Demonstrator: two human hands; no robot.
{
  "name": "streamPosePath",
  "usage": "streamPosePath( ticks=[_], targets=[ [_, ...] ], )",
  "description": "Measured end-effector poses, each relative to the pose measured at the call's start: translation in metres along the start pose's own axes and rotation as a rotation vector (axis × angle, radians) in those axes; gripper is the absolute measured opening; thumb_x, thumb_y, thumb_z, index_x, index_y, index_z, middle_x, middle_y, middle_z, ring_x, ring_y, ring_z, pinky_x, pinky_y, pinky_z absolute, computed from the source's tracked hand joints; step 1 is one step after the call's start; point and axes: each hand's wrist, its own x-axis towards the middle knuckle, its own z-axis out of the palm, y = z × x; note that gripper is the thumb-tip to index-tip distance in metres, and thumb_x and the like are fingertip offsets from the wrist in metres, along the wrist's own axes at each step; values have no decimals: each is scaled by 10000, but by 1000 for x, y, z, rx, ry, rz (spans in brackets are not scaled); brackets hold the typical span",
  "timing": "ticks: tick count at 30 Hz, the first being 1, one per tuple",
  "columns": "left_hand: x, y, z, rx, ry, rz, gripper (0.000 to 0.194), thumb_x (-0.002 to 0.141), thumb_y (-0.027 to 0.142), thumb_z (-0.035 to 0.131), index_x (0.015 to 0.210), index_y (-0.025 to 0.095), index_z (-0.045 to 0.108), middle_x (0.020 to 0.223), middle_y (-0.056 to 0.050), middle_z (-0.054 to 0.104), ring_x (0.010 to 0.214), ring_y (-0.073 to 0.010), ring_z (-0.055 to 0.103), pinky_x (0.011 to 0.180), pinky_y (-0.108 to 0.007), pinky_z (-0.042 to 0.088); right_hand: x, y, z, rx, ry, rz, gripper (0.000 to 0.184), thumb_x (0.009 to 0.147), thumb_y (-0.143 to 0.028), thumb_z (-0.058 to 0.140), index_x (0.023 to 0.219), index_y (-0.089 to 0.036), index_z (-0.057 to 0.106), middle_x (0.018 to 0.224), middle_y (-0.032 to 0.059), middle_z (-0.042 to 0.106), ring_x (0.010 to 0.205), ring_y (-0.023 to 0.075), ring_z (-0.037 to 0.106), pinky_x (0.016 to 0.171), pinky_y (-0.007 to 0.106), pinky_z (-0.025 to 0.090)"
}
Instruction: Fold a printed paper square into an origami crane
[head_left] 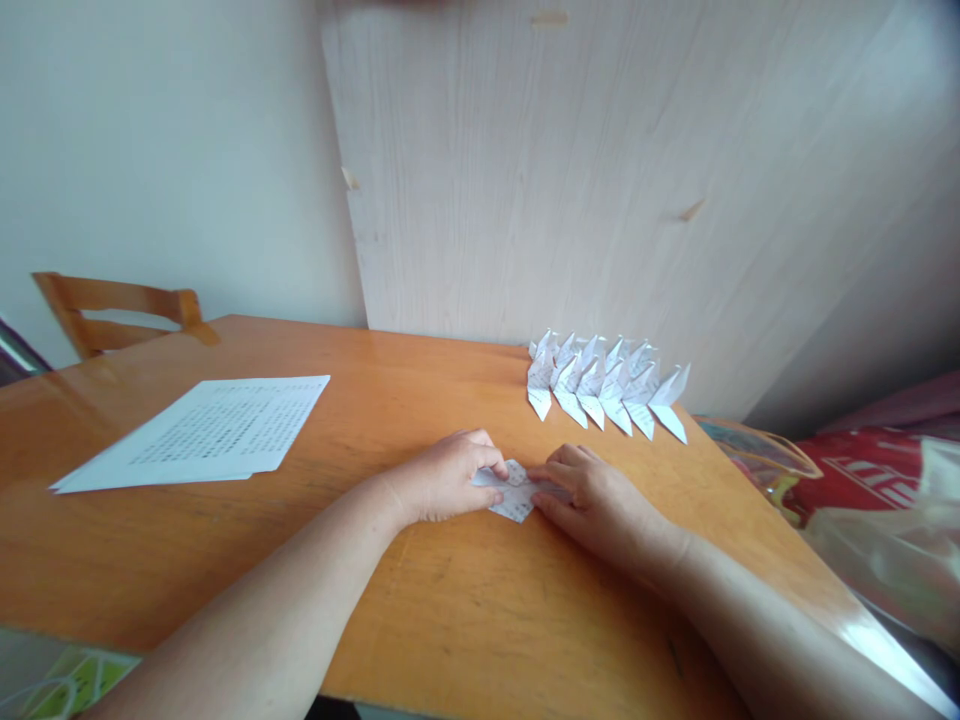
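Between my hands lies a small folded piece of printed paper [516, 492], on the wooden table [450, 610]. My left hand [457, 475] grips its left side, with the thumb and fingers closed on the edge. On its right side my right hand [589, 500] holds the paper with thumb and index finger; its other fingers are curled and partly hidden. Part of the paper is covered by my fingers. Beyond my right hand stand several folded paper pieces [611, 385] in two rows, with pointed tips upright.
A stack of printed sheets [225, 430] lies on the left of the table. A wooden chair [135, 300] stands past the far left edge. A pale wooden panel [525, 180] rises behind the table. Red and clear bags [862, 475] sit beyond the right edge.
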Motion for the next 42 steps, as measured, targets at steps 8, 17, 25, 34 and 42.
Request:
streamPosePath(
  ticks=[8,17,25,34,42],
  targets=[
    [-4,4,-6,59,31,-113,332,796,396,700,1086,241,653,1146,-41,582,1085,-225,558,911,-303,457,1,3,1,28,44,57,324,890,-245,596,1202,-252,683,1023,78,659,951,236,604,841,359,477],
    [-3,2,-6,89,54,-209,430,713,486,768,1039,243,628,1122,-38,569,1066,-242,544,898,-328,454,0,1,2,47,39,74,348,826,-186,622,1164,-234,684,1036,71,665,970,237,608,847,353,475],
    [-3,0,-5,68,38,-198,379,697,470,775,925,226,596,1049,-23,553,977,-211,530,800,-294,439,4,5,4,167,70,129,187,953,-295,531,990,-220,698,943,58,655,887,206,613,773,337,464],
    [-4,5,-4,38,38,-193,370,700,396,768,916,234,515,955,8,569,864,-188,524,685,-273,393,6,8,9,187,101,189,210,922,-309,566,1046,-202,698,968,70,662,876,207,618,762,335,466],
    [-7,16,-6,-55,77,-112,350,711,283,749,932,223,483,991,4,550,869,-171,527,725,-266,408,7,15,13,386,78,274,374,930,-423,560,1181,-172,677,1010,82,713,879,222,652,741,323,482]
  ],
)
